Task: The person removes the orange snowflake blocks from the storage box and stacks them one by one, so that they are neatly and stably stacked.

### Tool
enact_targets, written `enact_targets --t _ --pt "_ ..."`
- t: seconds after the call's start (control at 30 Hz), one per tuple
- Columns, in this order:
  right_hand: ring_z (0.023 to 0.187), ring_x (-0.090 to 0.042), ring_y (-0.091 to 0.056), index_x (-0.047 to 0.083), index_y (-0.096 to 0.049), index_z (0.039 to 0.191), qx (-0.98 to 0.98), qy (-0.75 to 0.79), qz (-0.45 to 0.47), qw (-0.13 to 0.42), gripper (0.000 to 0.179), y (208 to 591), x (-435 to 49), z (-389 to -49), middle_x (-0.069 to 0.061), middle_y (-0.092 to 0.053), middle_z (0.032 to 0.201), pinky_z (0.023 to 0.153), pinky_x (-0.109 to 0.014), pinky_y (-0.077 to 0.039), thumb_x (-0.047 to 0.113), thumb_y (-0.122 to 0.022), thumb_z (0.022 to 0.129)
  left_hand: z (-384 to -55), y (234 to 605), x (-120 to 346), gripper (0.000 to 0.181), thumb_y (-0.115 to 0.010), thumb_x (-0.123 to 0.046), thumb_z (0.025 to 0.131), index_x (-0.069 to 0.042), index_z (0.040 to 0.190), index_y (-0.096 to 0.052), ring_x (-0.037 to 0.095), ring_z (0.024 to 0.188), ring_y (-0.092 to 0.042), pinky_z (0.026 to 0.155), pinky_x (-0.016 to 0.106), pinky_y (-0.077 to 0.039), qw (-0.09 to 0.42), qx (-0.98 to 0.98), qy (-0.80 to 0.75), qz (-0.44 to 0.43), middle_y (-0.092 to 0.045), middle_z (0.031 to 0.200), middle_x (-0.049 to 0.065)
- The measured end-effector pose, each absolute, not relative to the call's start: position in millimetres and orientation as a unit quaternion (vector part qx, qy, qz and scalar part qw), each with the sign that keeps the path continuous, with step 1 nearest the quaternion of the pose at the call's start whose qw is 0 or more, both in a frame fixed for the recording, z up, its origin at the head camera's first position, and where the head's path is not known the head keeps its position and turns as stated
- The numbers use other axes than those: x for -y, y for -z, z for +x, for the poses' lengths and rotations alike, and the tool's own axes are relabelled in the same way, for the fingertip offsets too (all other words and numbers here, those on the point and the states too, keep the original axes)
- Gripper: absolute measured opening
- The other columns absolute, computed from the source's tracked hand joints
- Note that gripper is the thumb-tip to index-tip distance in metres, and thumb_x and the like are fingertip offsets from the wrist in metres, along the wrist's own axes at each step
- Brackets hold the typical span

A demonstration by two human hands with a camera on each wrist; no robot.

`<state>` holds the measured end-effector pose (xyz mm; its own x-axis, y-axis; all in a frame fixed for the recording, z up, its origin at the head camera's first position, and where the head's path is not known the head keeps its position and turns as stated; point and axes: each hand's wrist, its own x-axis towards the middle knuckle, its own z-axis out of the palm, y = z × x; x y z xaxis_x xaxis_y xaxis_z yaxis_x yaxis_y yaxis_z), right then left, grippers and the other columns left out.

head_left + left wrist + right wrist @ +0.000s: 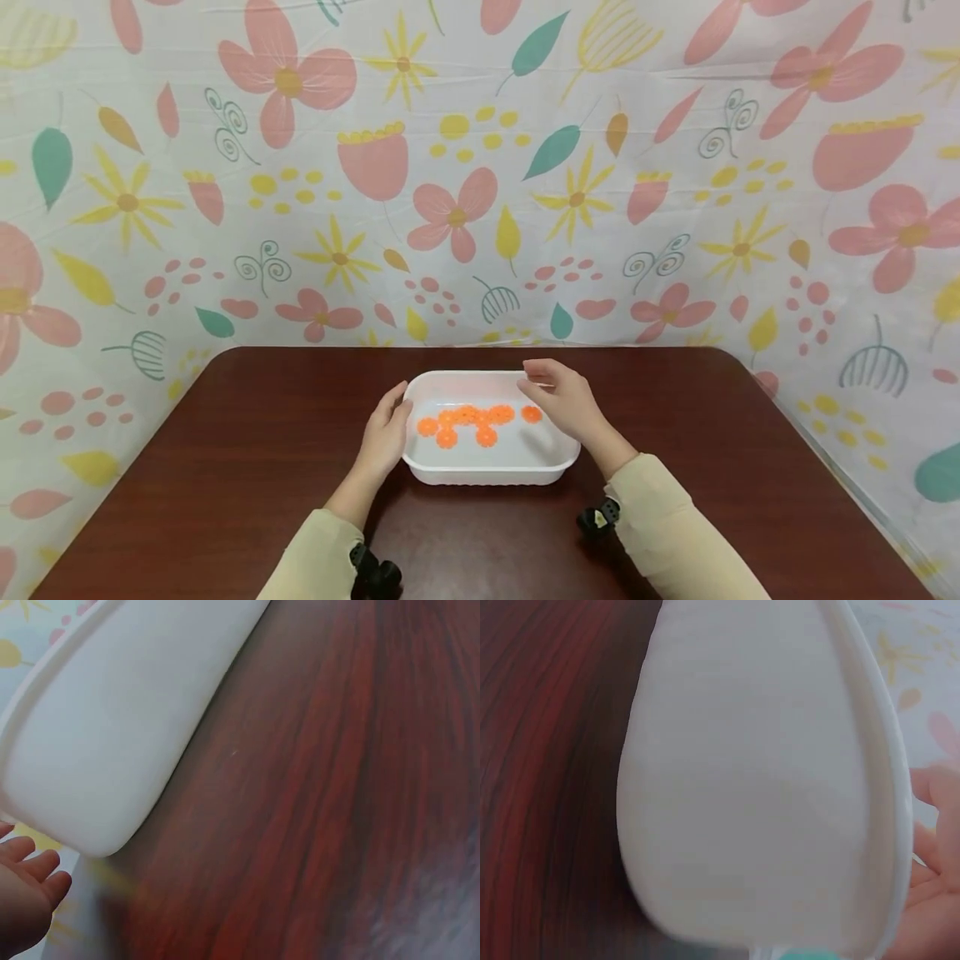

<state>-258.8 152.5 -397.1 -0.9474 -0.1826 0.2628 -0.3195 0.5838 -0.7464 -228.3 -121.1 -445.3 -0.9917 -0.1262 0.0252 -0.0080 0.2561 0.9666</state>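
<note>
A white rectangular plastic basin (pixel 491 477) with rounded corners sits on the table. Inside it lie several small orange flower-shaped slices (pixel 486 436), most of them clustered left of the middle, with a single one near the right side. My left hand (pixel 386 433) rests along the basin's left side, fingertips right at the rim, fingers extended. Over the right part of the basin is my right hand (pixel 566 404), its fingers loosely bent with nothing visible between them. In the right wrist view the basin's wall (pixel 750 772) partly hides that hand.
The dark red-brown wooden table (pixel 225 467) has rounded far corners. Behind it hangs a white cloth (pixel 615 83) printed with flowers and leaves. Each sleeve cuff carries a small black wrist camera (pixel 375 575).
</note>
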Motion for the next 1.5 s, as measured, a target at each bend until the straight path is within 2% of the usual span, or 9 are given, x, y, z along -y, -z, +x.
enact_targets --t 0.17,0.4,0.63,0.83,1.0,1.17,1.27,1.33,1.5 --pt "0.103 -0.028 -0.064 0.005 -0.062 0.120 0.877 -0.457 0.137 0.051 0.039 401.2 -141.8 -264.0 -0.013 -0.066 0.114 0.089 -0.041 -0.053 0.026 -0.068 0.087 -229.5 449.6 111.4 0.046 -0.038 -0.012 0.097 -0.005 0.143 -0.040 0.032 0.135 -0.037 0.111 0.049 -0.030 0.065 0.759 0.646 0.042 -0.040 0.147 0.016" --pt "0.103 -0.025 -0.063 0.004 -0.064 0.118 0.880 -0.466 0.089 0.017 0.038 410.2 -128.4 -273.4 -0.011 -0.067 0.115 0.092 -0.041 -0.050 0.028 -0.066 0.088 -230.7 451.8 105.7 0.045 -0.037 -0.011 0.098 -0.007 0.142 -0.042 0.031 0.134 -0.038 0.111 0.048 -0.031 0.073 0.748 0.658 0.046 -0.041 0.147 0.015" --pt "0.109 -0.025 -0.059 0.008 -0.059 0.125 0.898 -0.438 0.015 -0.037 0.044 418.4 -121.7 -277.9 -0.010 -0.064 0.118 0.098 -0.043 -0.046 0.038 -0.043 0.099 -228.9 454.7 108.1 0.045 -0.036 -0.011 0.098 -0.008 0.143 -0.041 0.030 0.136 -0.036 0.113 0.048 -0.029 0.067 0.750 0.657 0.050 -0.039 0.148 0.014" --pt "0.106 -0.026 -0.059 0.007 -0.060 0.120 0.880 -0.469 0.014 -0.078 0.045 418.3 -117.2 -279.5 -0.012 -0.063 0.115 0.095 -0.041 -0.048 0.037 -0.032 0.102 -229.3 455.6 111.6 0.047 -0.036 -0.010 0.098 -0.006 0.145 -0.037 0.030 0.138 -0.033 0.113 0.049 -0.026 0.072 0.749 0.658 0.038 -0.037 0.149 0.014" --pt "0.105 -0.028 -0.061 0.003 -0.060 0.120 0.860 -0.507 0.013 -0.058 0.045 417.1 -118.7 -280.4 -0.016 -0.064 0.114 0.092 -0.041 -0.050 0.034 -0.035 0.101 -230.4 454.8 111.6 0.047 -0.037 -0.012 0.099 -0.008 0.145 -0.037 0.030 0.137 -0.034 0.113 0.049 -0.028 0.068 0.750 0.657 0.034 -0.037 0.149 0.014" --pt "0.091 -0.025 -0.060 0.003 -0.062 0.116 0.908 -0.417 0.005 -0.034 0.032 421.0 -124.4 -282.1 -0.014 -0.065 0.104 0.084 -0.037 -0.051 0.024 -0.047 0.097 -232.4 454.9 111.4 0.047 -0.037 -0.011 0.099 -0.007 0.145 -0.036 0.031 0.137 -0.035 0.112 0.049 -0.028 0.069 0.752 0.655 0.025 -0.038 0.149 0.016" --pt "0.092 -0.025 -0.057 0.001 -0.062 0.114 0.927 -0.372 0.024 -0.042 0.026 423.6 -126.2 -282.1 -0.014 -0.064 0.105 0.087 -0.039 -0.050 0.015 -0.055 0.093 -233.2 455.3 111.7 0.047 -0.036 -0.011 0.099 -0.008 0.145 -0.036 0.031 0.136 -0.036 0.112 0.049 -0.029 0.065 0.753 0.655 0.028 -0.037 0.149 0.015" --pt "0.097 -0.025 -0.056 0.001 -0.063 0.114 0.929 -0.367 0.030 -0.045 0.026 424.3 -126.0 -281.5 -0.014 -0.064 0.112 0.092 -0.042 -0.049 0.011 -0.058 0.091 -233.5 455.0 111.7 0.046 -0.036 -0.011 0.099 -0.008 0.145 -0.036 0.031 0.136 -0.036 0.112 0.049 -0.029 0.064 0.751 0.657 0.029 -0.038 0.149 0.015" --pt "0.097 -0.025 -0.055 0.004 -0.062 0.115 0.919 -0.387 0.028 -0.077 0.028 426.6 -124.5 -281.9 -0.012 -0.063 0.113 0.090 -0.040 -0.051 0.010 -0.062 0.088 -233.4 453.6 112.1 0.046 -0.037 -0.011 0.099 -0.007 0.145 -0.036 0.031 0.136 -0.036 0.112 0.049 -0.030 0.065 0.745 0.663 0.026 -0.038 0.149 0.016"
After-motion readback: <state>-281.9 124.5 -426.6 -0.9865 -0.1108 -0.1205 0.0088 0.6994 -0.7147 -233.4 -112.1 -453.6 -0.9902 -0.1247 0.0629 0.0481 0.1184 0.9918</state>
